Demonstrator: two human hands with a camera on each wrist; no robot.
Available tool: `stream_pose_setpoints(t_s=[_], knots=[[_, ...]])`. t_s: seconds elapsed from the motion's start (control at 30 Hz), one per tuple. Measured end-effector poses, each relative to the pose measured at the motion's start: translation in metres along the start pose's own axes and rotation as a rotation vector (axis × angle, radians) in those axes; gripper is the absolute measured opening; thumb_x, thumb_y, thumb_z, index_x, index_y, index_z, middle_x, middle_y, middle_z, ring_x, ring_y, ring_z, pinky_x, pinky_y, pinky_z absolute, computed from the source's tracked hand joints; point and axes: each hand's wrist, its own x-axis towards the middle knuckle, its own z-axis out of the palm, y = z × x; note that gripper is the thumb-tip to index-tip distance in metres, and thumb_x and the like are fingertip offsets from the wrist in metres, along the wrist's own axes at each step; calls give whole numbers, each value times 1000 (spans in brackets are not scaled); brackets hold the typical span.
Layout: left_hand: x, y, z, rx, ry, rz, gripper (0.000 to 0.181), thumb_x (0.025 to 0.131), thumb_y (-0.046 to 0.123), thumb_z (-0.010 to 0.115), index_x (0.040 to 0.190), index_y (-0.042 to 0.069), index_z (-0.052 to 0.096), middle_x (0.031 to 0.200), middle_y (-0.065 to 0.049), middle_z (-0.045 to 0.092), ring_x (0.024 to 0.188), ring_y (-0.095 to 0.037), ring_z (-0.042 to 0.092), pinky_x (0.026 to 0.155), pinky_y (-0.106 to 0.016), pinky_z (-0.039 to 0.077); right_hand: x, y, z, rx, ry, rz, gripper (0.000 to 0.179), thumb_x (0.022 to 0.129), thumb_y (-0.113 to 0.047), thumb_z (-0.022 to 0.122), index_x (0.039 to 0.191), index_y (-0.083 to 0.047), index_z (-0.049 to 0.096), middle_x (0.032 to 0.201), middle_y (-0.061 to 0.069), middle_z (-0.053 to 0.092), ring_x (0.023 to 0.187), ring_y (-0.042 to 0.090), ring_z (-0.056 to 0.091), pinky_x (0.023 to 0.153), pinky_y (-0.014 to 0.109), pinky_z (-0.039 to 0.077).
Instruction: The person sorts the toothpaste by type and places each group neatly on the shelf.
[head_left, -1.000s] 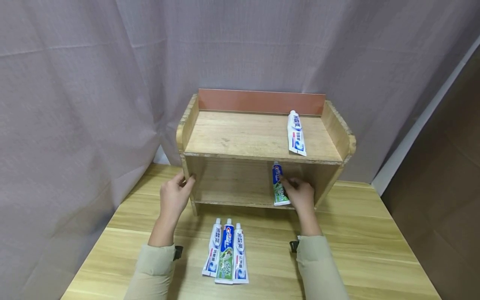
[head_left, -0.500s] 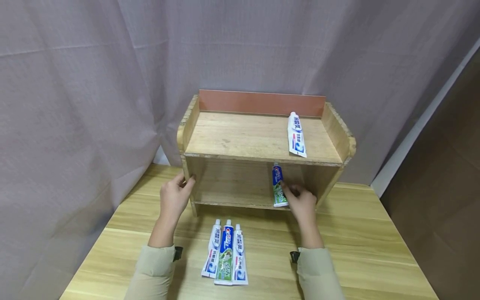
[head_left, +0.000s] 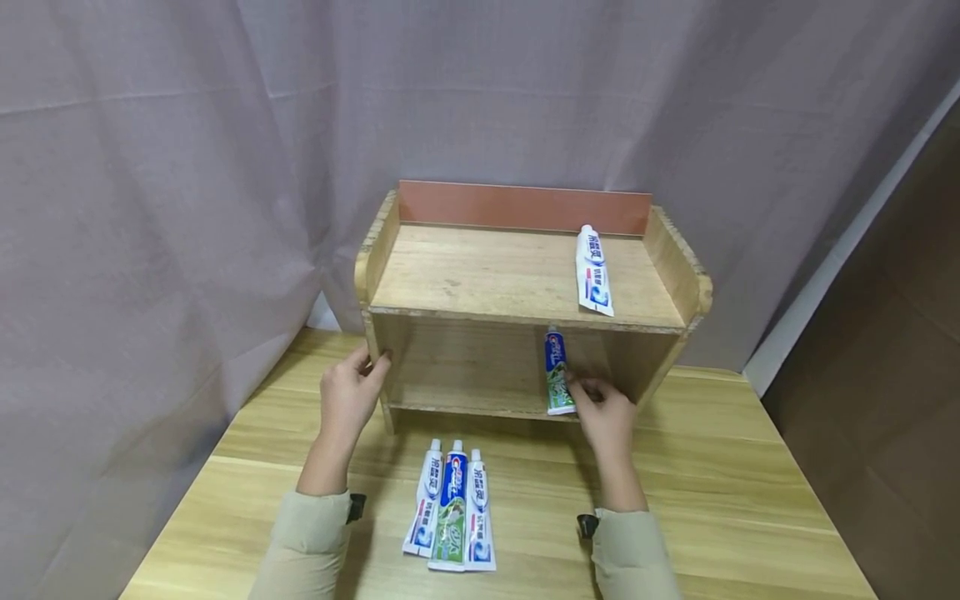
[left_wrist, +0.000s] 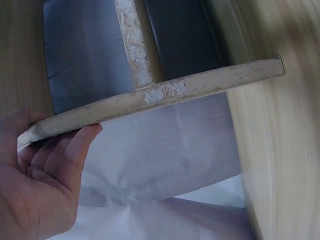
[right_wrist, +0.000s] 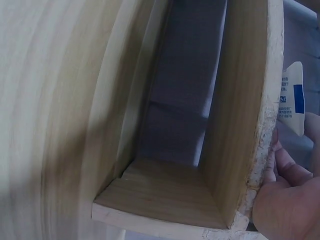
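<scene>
My left hand point(head_left: 350, 392) grips the left side panel point(left_wrist: 165, 95) of a small wooden shelf, thumb on one face and fingers on the other in the left wrist view. On the lower board lies a blue-and-green toothpaste tube point(head_left: 557, 371), cap toward the back. My right hand point(head_left: 606, 417) is at this tube's right edge, fingers loosely bent and not wrapped round it. In the right wrist view, the tube's white printed back point(right_wrist: 292, 102) shows past the board edge, beside my fingers point(right_wrist: 287, 167). Whether a fingertip still touches the tube is hard to see.
A white toothpaste tube point(head_left: 594, 271) lies on the upper board, toward the right. Before the shelf, two white tubes flank a blue-and-green one point(head_left: 450, 508) on the wooden table point(head_left: 735, 500). A grey curtain point(head_left: 495, 92) hangs behind.
My right hand has drawn slightly right and toward me from the blue-and-green tube on the lower board. That tube's near end has shifted slightly left. My left hand stays on the panel.
</scene>
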Motion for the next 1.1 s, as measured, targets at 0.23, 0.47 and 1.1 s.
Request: stream_pose_setpoints(t_s=[0.23, 0.47, 1.1], knots=[[-1, 0, 0, 19, -1, -12, 15, 92, 22, 72, 97, 10, 78, 93, -16, 76, 84, -34, 75, 67, -39, 65, -7, 2, 1, 9, 48, -6, 35, 89, -39, 76, 86, -4, 78, 78, 9, 75, 67, 20, 67, 57, 14, 48], [1, 0, -1, 23, -1, 2, 15, 92, 21, 71, 99, 10, 78, 97, -17, 75, 83, -36, 75, 67, -43, 65, -11, 4, 2, 47, 79, 18, 35, 89, -41, 76, 86, -6, 78, 80, 8, 75, 68, 9, 64, 60, 8, 44], [1, 1, -1, 21, 1, -18, 13, 92, 22, 71, 95, 11, 77, 93, -16, 76, 83, -34, 75, 67, -42, 65, -13, -19, -33, 409, -116, 92, 27, 93, -13, 73, 110, 8, 69, 106, 18, 71, 87, 4, 66, 80, 11, 55]])
